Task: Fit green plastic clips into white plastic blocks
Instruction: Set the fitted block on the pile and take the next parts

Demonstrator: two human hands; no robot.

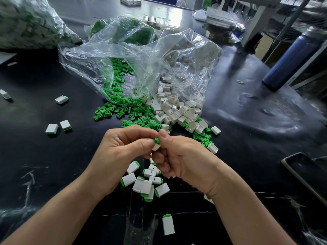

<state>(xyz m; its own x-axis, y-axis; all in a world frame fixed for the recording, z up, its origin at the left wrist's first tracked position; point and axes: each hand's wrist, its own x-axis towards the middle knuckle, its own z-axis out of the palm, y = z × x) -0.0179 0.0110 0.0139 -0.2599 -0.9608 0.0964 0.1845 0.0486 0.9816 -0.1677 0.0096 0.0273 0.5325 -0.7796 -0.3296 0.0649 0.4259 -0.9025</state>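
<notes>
Left hand [122, 147] pinches small white rectangular plastic block [155, 148] steady, right hand [178, 156] pinches green plastic clip [157, 140] seated at its upper end — both held over the heap of finished white-and-green pieces [146, 185] on the black table [53, 165], likely so it drops there.

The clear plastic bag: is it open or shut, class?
Open: the bag gapes, and green clips and white blocks spill from it onto the table.
</notes>
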